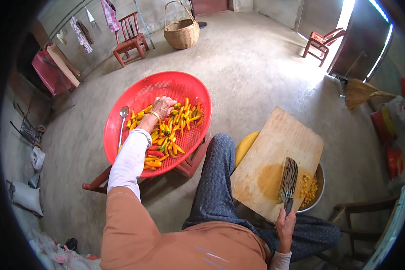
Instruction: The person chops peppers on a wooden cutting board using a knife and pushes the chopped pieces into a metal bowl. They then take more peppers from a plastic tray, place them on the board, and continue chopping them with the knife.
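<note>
My left hand (pixel 162 107), with a gold bangle at the wrist, reaches into a red plastic sieve basket (pixel 199 135). It touches yellow, orange and red chili peppers (pixel 168 130); its fingertips are partly hidden, so I cannot tell whether it grips one. A metal spoon (pixel 123 116) lies at the basket's left side. In my right hand (pixel 285 224) is the dark handle of a cleaver (pixel 288 179), whose patterned blade is over a wooden cutting board (pixel 273 145). Chopped peppers (pixel 308 189) lie at the board's right edge and in a metal basin (pixel 320 192) partly beneath it.
A red wooden stool (pixel 189 165) supports the basket. A yellow rounded object (pixel 245 146) shows under the board's left edge. Farther off are a wooden chair (pixel 130 42), a woven handled basket (pixel 181 35), another chair (pixel 324 44) by the door and a broom (pixel 359 92).
</note>
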Demonstrator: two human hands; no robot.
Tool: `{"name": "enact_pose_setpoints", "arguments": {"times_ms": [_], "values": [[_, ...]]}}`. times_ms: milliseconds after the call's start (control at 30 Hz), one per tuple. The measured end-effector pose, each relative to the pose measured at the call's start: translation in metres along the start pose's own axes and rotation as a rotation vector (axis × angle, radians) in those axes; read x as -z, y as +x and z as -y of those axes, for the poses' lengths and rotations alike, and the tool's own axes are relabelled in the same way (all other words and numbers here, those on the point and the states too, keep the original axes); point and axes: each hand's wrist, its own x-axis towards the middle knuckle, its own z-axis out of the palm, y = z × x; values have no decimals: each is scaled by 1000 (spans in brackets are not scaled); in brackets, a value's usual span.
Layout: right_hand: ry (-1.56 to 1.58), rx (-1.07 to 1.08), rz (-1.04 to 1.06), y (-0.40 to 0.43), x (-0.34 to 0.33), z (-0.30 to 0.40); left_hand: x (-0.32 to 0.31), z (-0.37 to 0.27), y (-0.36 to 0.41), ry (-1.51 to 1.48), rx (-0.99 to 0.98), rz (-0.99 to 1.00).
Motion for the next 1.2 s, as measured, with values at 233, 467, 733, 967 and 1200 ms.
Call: {"name": "enact_pose_setpoints", "arguments": {"times_ms": [233, 467, 733, 967, 1200], "values": [[8, -2, 10, 1, 0, -2, -6, 10, -14, -37, 255, -108], [19, 36, 15, 2, 0, 0, 20, 22, -33, -206, 335, -209], [3, 54, 0, 5, -2, -11, 54, -2, -47, -1121, 631, -38], [52, 17, 9, 1, 2, -13, 101, -118, -48, -1830, 486, 51], [-19, 244, -153, 2, -4, -14, 56, -253, -33, -1814, 258, 301]]}}
